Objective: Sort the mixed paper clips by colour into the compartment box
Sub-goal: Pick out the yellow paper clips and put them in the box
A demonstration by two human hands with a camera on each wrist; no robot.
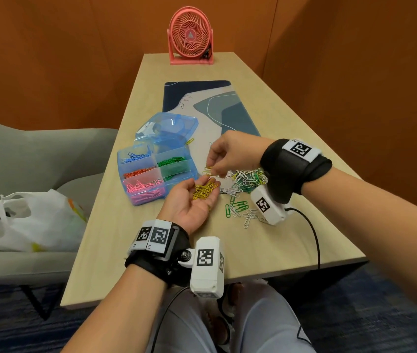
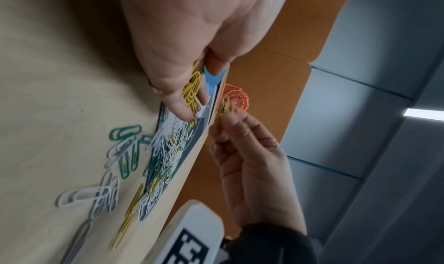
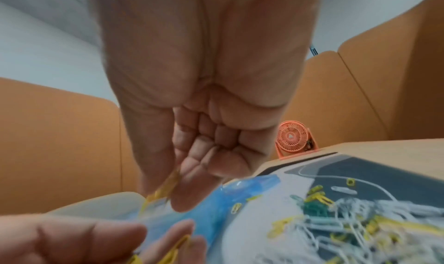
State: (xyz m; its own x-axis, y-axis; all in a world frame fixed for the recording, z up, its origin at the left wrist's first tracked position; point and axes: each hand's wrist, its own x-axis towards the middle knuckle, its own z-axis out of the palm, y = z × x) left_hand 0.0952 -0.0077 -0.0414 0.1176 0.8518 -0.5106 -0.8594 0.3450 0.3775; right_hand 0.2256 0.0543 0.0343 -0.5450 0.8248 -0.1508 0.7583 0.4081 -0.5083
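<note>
We hold our left hand (image 1: 194,201) palm up over the table (image 1: 115,225), fingers relaxed and slightly cupped, with a small heap of yellow clips (image 1: 204,191) resting in it; our right hand (image 1: 230,155) hovers just above, thumb and fingertips pinching a yellow clip (image 1: 208,170); the compartment box (image 1: 155,174) stands just left of our hands, lid open, with blue, orange, pink and green clips in separate compartments; the mixed pile (image 1: 246,180) of white, green and yellow clips lies beneath our right wrist, partly on the desk mat (image 1: 202,98); a pink fan (image 1: 190,36) stands at the far end.
</note>
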